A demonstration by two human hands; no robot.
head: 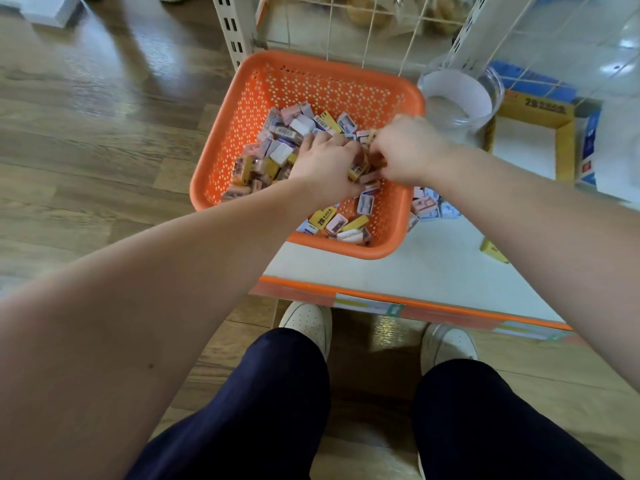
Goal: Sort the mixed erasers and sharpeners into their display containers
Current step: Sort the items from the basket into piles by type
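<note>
Left hand [325, 164] and right hand [405, 150] were buried in the basket [242, 98] pile [277, 150], grips impossible to tell; mixed pieces might be grabbed together and missorted.

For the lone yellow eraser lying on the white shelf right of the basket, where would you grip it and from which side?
Come down from above and pinch the yellow eraser across its long edges. It lies flat on the shelf, apart from the other pieces, so those edges look free. The right forearm hides part of it.
</note>
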